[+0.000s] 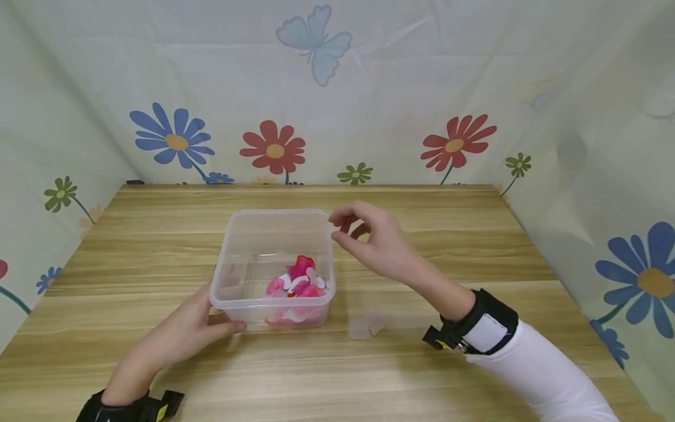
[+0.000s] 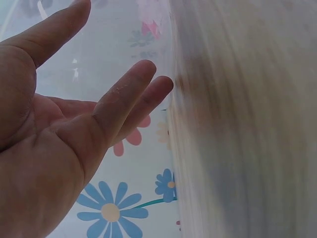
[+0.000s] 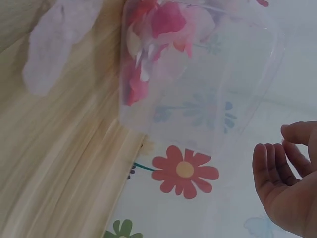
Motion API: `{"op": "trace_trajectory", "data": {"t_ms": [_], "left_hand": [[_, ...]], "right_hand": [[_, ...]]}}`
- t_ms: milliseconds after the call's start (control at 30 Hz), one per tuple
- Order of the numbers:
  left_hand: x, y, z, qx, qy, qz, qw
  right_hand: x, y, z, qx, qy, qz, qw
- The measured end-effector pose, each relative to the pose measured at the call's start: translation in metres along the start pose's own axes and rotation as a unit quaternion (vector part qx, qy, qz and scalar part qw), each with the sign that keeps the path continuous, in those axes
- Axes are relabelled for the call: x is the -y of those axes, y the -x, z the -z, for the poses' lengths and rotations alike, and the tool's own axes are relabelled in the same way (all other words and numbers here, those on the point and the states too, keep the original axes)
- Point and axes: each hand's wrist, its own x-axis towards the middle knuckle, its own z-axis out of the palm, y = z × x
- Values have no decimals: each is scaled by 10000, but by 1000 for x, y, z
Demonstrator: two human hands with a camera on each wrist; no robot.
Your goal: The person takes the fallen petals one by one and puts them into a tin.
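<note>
A clear plastic box (image 1: 331,258) without a lid stands on the table, with pink, red and white petals (image 1: 300,281) heaped in its right part. My left hand (image 1: 181,325) is at the box's left side, the thumb along the lower front and the other fingers partly hidden by the wall. In the left wrist view the fingers (image 2: 124,96) are spread and fairly straight. My right hand (image 1: 377,240) hovers by the box's right rim, fingers loosely bent, thumb apart from the fingertips, nothing visible between them. Pale, see-through petals (image 1: 366,324) lie on the table right of the box.
The wood-grain table (image 1: 448,363) ends at the back against a white curtain (image 1: 379,105) printed with flowers and a butterfly. The same printed cloth hangs along the left and right sides. A black strap (image 1: 487,322) with a small camera sits on the right wrist.
</note>
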Motion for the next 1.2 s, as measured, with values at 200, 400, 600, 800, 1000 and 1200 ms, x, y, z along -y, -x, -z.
{"op": "trace_trajectory", "data": {"t_ms": [200,400,600,800,1000,1200], "left_hand": [[0,0,0,0,17,34,10000],[-1,1,0,-6,17,-70,10000],[-3,2,0,47,184,-27,9998],[-3,1,0,52,138,-39,9999],[-2,1,0,35,132,-52,9999],[-1,1,-1,37,159,-39,9999]], "right_hand": [[-10,10,6,179,109,-424,9989],[-25,25,12,981,621,-843,9897],[-43,40,12,2304,980,-997,9630],[-45,49,13,2885,1051,-941,9470],[-41,56,14,3308,1222,-944,9310],[-38,63,11,3503,1296,-1029,9219]]}}
